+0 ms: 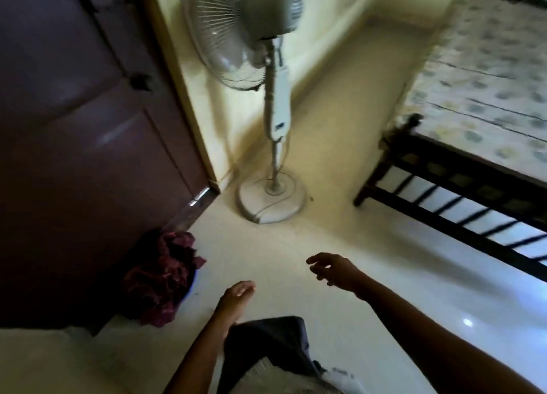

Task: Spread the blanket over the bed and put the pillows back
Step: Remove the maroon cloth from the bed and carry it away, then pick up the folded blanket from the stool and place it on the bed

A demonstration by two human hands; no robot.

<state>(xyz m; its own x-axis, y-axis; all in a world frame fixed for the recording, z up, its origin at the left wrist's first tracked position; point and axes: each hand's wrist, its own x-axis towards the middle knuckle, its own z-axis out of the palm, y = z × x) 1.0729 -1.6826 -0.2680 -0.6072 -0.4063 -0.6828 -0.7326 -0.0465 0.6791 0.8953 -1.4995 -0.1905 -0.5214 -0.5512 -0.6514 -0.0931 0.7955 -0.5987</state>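
**Dark trouser leg [266, 343] in front: starting out with nothing in hand**

Looking down past the leg at the left hand [238, 293], hanging with fingers loosely curled and holding nothing. Finding the right hand [334, 270] a little farther forward, fingers relaxed and parted, also gripping nothing, hovering above the pale floor [296, 245].

Judging the step as the very first one: getting the blanket, with nothing spread yet. Seeing the bed [444, 183] well apart at the right, wearing only a flowered sheet [488, 97] on the part in view. Noticing a crumpled maroon cloth [164, 278] low at the left, just beside the dark door [74, 112], nearer to the left hand than to the bed. Taking it for the likely blanket, but not being able to say so surely. Expecting the next move to call for reaching down to the left, gripping the cloth with both hands, then carrying it past the standing fan [279, 103], between door and bed.

Missing the pillows completely: not appearing anywhere in view. Losing the far end and the right side of the bed at the frame edge. Struggling with blur over fan, door and sheet. Failing to identify the support under the maroon cloth, beyond a hint of blue, or the pale woven fabric [284, 376] at the bottom edge.
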